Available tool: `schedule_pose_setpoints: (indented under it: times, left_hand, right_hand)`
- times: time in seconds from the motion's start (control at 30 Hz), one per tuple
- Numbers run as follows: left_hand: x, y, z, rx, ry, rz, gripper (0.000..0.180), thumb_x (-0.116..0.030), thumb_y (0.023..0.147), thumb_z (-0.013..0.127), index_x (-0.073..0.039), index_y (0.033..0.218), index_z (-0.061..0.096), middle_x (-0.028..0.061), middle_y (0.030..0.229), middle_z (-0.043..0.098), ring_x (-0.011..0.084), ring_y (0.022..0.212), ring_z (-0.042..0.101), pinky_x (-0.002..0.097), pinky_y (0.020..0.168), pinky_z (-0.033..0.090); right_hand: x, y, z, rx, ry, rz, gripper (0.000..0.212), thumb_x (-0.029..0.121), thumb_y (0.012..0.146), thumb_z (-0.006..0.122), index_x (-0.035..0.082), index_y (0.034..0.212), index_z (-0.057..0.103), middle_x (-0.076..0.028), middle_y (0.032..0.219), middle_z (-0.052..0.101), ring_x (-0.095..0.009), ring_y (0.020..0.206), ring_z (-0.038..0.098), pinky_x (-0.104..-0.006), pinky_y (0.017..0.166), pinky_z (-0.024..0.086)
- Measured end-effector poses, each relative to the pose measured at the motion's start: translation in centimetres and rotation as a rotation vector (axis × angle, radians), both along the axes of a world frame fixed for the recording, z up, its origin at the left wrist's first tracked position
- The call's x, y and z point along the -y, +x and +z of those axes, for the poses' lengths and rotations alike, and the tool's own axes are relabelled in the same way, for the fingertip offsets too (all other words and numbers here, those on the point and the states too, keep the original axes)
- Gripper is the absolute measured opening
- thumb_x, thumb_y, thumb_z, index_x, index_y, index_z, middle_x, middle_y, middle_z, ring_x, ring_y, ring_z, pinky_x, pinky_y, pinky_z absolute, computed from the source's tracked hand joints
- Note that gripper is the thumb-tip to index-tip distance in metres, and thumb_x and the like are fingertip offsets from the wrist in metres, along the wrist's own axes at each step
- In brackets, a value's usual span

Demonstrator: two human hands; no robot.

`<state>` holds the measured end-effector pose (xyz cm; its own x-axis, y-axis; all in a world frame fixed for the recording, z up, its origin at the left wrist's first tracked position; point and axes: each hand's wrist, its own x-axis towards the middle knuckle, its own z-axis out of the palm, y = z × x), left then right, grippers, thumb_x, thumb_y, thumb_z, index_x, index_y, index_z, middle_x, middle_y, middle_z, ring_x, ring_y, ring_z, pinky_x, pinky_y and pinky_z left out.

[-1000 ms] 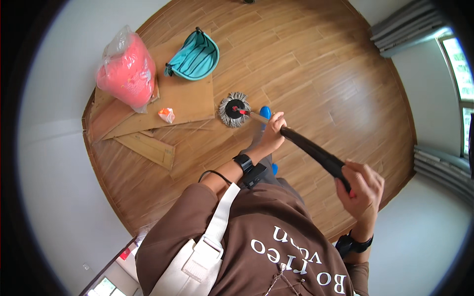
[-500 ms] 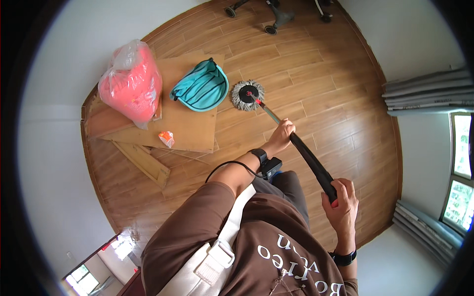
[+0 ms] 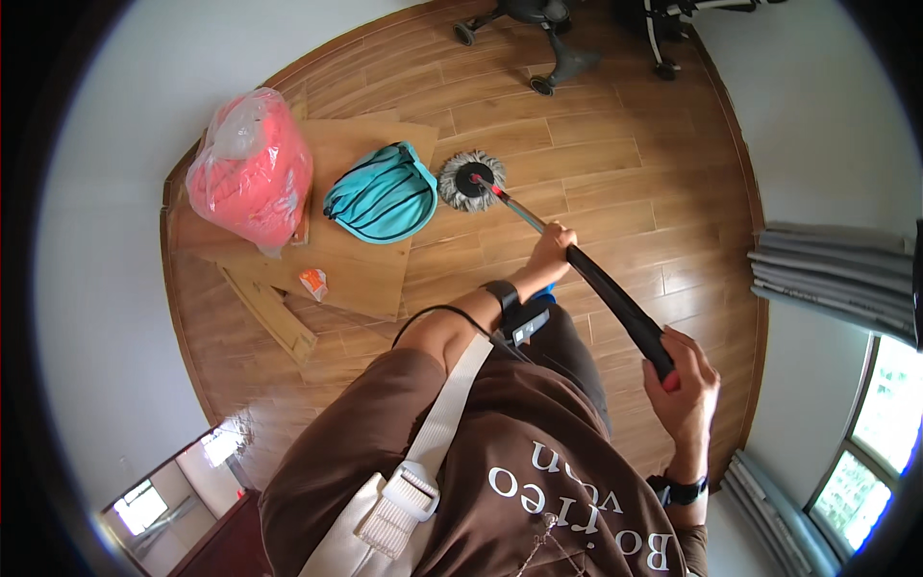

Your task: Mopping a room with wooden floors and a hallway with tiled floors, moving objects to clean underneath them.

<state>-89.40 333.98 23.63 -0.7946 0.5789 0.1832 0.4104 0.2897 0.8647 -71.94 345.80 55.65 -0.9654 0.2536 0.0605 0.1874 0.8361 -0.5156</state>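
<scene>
One string mop [image 3: 604, 290] on a plank floor [image 3: 598, 162]

The left hand [image 3: 551, 250] is closed round its slim shaft, the right hand [image 3: 688, 385] round its red-tipped black end; its one round, shaggy grey head [image 3: 472, 180] lies beside one striped teal fabric basket [image 3: 385, 204]; one clear plastic bag [image 3: 252, 183], pink inside, and one orange-and-white packet [image 3: 313, 283] sit on boards [image 3: 370, 279].

The left arm [image 3: 433, 338] stretches forward and inward, the left grip [image 3: 552, 250] curled closed, while the right forearm [image 3: 688, 461] points forward, the right grip [image 3: 686, 389] farther back with bent fingers [image 3: 694, 353].
</scene>
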Motion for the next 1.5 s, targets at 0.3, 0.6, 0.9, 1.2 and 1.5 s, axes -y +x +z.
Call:
schedule_pose_setpoints:
  times: [0.3, 0.6, 0.9, 1.2, 1.5]
  left_hand:
    - [-8.7, -11.3, 4.3, 0.031, 0.222, -0.031, 0.018, -0.007, 0.07, 0.067, -0.005, 0.073, 0.049, 0.0112, 0.08, 0.051, 0.0329, 0.083, 0.048, 0.0394, 0.08, 0.04]
    - [-4.4, -28.1, -0.3, -0.075, -0.093, 0.071, 0.006, -0.005, 0.075, 0.059, -0.007, 0.075, 0.053, 0.0115, 0.076, 0.054, 0.034, 0.09, 0.053, 0.0422, 0.09, 0.043]
    - [8.8, -46.7, -3.2, -0.097, -0.357, 0.345, 0.006, -0.006, 0.072, 0.059, -0.01, 0.074, 0.055, 0.0073, 0.077, 0.058, 0.0322, 0.089, 0.057, 0.0405, 0.086, 0.047]
    - [17.8, -56.2, -0.8, -0.304, -0.268, 0.509, 0.052, -0.015, 0.059, 0.082, -0.007, 0.102, 0.054, 0.0258, 0.116, 0.049, 0.0425, 0.111, 0.048, 0.047, 0.093, 0.042]
    - [38.3, -58.0, 3.5, 0.082, 0.383, 1.146, 0.019, -0.019, 0.094, 0.057, -0.008, 0.11, 0.058, -0.0018, 0.086, 0.056, 0.0062, 0.078, 0.051, 0.0188, 0.068, 0.041]
  right_hand:
    - [-6.8, -12.5, 3.3, -0.185, 0.243, 0.361, 0.032, 0.003, 0.062, 0.076, 0.002, 0.09, 0.061, -0.015, 0.099, 0.066, -0.024, 0.064, 0.064, -0.0312, 0.057, 0.052]
    - [-7.3, -26.2, -6.6, -0.206, 0.152, 0.541, 0.038, 0.005, 0.062, 0.077, 0.004, 0.095, 0.058, -0.016, 0.105, 0.063, -0.027, 0.07, 0.066, -0.0328, 0.058, 0.056]
    - [0.7, -47.3, -11.4, -0.015, -0.134, 0.525, 0.034, 0.004, 0.064, 0.077, 0.004, 0.094, 0.061, -0.016, 0.11, 0.063, -0.029, 0.076, 0.067, -0.0349, 0.061, 0.056]
    - [9.8, -65.8, -15.8, -0.058, -0.139, 0.778, 0.037, 0.014, 0.071, 0.074, 0.005, 0.103, 0.059, -0.012, 0.116, 0.06, -0.03, 0.086, 0.066, -0.0364, 0.071, 0.055]
    - [15.4, -74.8, -23.1, 0.196, -0.744, 0.724, 0.034, 0.013, 0.081, 0.066, 0.008, 0.114, 0.059, -0.009, 0.106, 0.063, -0.017, 0.082, 0.063, -0.0293, 0.071, 0.051]
